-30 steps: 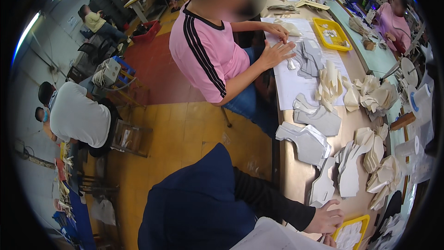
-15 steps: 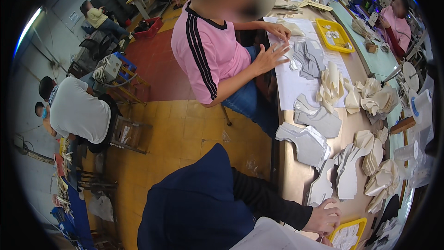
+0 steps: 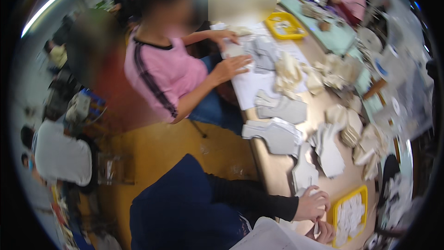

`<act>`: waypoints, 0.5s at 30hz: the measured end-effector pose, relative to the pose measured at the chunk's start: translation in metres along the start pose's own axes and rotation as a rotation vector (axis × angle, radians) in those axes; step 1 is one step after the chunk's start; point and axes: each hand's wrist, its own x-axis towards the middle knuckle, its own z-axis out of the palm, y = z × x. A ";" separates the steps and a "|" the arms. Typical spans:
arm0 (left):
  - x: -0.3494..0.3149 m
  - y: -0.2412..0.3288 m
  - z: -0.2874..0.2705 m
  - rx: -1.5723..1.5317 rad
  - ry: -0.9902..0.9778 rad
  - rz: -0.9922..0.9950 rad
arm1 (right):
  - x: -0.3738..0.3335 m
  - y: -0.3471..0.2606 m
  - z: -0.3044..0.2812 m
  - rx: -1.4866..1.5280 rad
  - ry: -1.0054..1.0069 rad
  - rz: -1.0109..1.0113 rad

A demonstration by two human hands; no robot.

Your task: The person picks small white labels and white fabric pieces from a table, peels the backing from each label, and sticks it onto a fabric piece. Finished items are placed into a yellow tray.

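At the lower right, my left hand [image 3: 312,203], in a black sleeve, reaches over the table with its fingers bent inward. Just below it my right hand [image 3: 325,233] shows only in part, its fingers curled. A small white piece [image 3: 316,228] appears pinched between the two hands; blur hides its exact shape. Right beside them stands a yellow tray [image 3: 365,203] holding several small white pieces [image 3: 350,215]. A grey flat cut panel [image 3: 305,171] lies just beyond my left hand. A pale sheet or cloth [image 3: 277,238] covers the area at the lower edge.
Stacked grey panels [image 3: 273,136] and bunched cream pieces [image 3: 370,148] line the table. A co-worker in pink [image 3: 162,78] handles pieces over white paper [image 3: 245,88], near another yellow tray [image 3: 296,34]. Clear plastic wrapping [image 3: 397,106] hangs at right.
The view has swung, so the table and co-worker sit further left and the near tray shows fully. My left hand's fingers look more bent, and more of my right hand shows.
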 end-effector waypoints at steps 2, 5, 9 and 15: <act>-0.002 0.003 0.001 -0.048 -0.055 -0.020 | -0.008 -0.009 -0.007 0.001 0.033 0.080; -0.005 0.014 0.003 -0.015 -0.085 -0.006 | -0.018 -0.019 -0.015 -0.035 0.118 0.199; -0.006 0.040 0.004 0.053 -0.177 0.014 | -0.031 -0.025 -0.032 -0.125 0.145 0.322; -0.009 0.057 0.006 -0.109 -0.431 0.180 | -0.066 -0.035 -0.051 -0.138 0.295 0.516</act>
